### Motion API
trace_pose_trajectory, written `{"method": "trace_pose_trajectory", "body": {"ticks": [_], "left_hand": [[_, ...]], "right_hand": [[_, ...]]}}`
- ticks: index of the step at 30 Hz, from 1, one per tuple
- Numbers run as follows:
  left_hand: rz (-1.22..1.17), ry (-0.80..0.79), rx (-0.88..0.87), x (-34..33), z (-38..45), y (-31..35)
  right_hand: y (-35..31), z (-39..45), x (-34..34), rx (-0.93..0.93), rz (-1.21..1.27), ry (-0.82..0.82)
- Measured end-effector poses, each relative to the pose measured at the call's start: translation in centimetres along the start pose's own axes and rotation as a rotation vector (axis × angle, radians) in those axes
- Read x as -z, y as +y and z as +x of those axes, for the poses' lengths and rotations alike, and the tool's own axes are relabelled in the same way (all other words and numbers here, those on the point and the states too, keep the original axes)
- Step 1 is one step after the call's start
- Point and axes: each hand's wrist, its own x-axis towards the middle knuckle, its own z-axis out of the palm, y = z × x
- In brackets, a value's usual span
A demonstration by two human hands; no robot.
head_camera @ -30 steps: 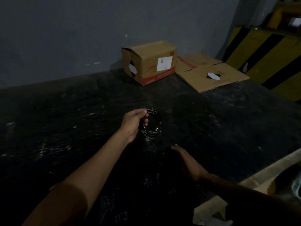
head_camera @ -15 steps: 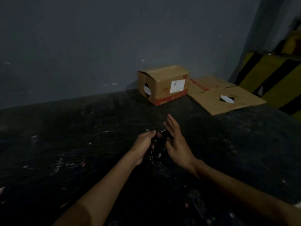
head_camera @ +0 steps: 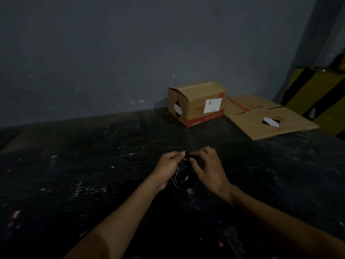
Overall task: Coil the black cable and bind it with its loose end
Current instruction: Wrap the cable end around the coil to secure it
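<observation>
Btwn both hands [head_camera: 188, 165], coiled black cable [head_camera: 183, 179] pinched from each side.

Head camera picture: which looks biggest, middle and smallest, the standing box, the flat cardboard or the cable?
1. Flat cardboard, about the same as
2. Standing box: too close to call; both sit far back.
3. Cable, smallest, though nearest and partly hidden by the hands.

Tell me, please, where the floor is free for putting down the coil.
Free: the dark floor left of the left hand, up to the wall; also right of the right hand. Crowded: the far right, with the box and flat cardboard.
</observation>
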Motion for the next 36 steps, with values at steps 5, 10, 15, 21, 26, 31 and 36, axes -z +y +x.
{"method": "trace_pose_trajectory", "body": {"ticks": [5,10,15,21,26,31,36], "left_hand": [[0.062,-0.002,0.008,-0.4,-0.1,-0.2],[0.037,0.039,-0.024,-1.5,0.4,0.7],[-0.004,0.099,-0.064,-1.5,0.6,0.8],[0.128,0.028,-0.048,0.5,0.4,0.3],[0.168,0.067,-0.089,0.2,0.2,0.4],[0.166,0.179,-0.188,-0.9,0.0,0.8],[0.237,0.158,-0.207,-0.4,-0.7,-0.1]], "right_hand": [[0.1,0.4,0.3,-0.192,0.181,-0.008],[-1.4,0.8,-1.0,-0.595,0.579,0.159],[-1.4,1.5,-1.4,-0.602,0.584,0.12],[-0.3,1.3,0.3,-0.237,0.293,-0.198],[-0.9,1.6,-0.1,-0.3,0.27,-0.078],[-2.7,1.9,-1.7,-0.661,0.489,0.02],[-2.8,3.2,-0.4,-0.941,0.76,0.107]]}}
